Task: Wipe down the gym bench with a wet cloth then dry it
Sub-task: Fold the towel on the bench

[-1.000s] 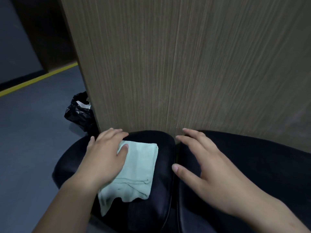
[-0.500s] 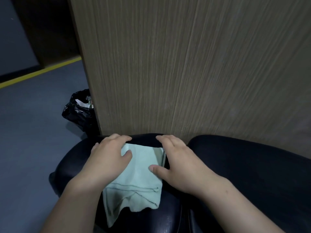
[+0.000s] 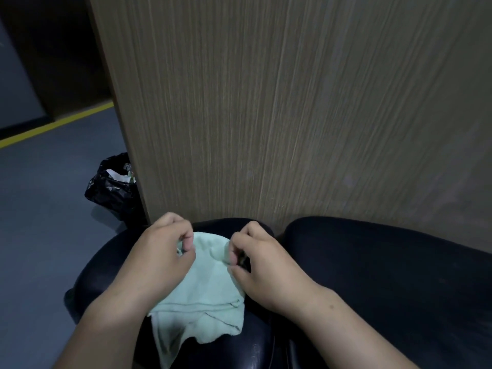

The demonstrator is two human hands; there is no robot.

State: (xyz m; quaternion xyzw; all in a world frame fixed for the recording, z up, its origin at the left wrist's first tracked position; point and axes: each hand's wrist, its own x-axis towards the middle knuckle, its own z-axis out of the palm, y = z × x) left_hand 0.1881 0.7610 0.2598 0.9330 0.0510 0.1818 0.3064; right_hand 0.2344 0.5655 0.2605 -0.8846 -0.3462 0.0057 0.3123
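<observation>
I have both hands down on the pale green cloth [image 3: 202, 283], which lies on the black padded bench [image 3: 386, 275] at about 6 o'clock in the head view. My left hand [image 3: 157, 259] has its fingers curled in and pinches the cloth's far left edge between thumb and fingertips, bunching the fabric there. My right hand [image 3: 266, 270] does the same at the far right edge, fingers folded under and closed on a tuck of cloth (a dark sliver shows inside that grip, and I cannot tell what it is). Between the two hands the cloth humps up slightly; its near part spreads flat with a visible hem line, and one loose corner droops over the front of the pad toward 6 o'clock.

The bench shows as two rounded pads with a seam between them: the cloth sits wholly on the left pad, and the right pad runs off toward 4 o'clock. Directly behind the pads, filling 12 to 2 o'clock, stands a wood-grain panel [image 3: 292, 115], with the pads' far edges up against it. At 9 o'clock, just beside the panel's left edge, a black bin bag [image 3: 111, 187] sits on the grey-blue floor [image 3: 40, 209], with something white inside it. A yellow line [image 3: 56, 126] crosses the floor toward 10 o'clock.
</observation>
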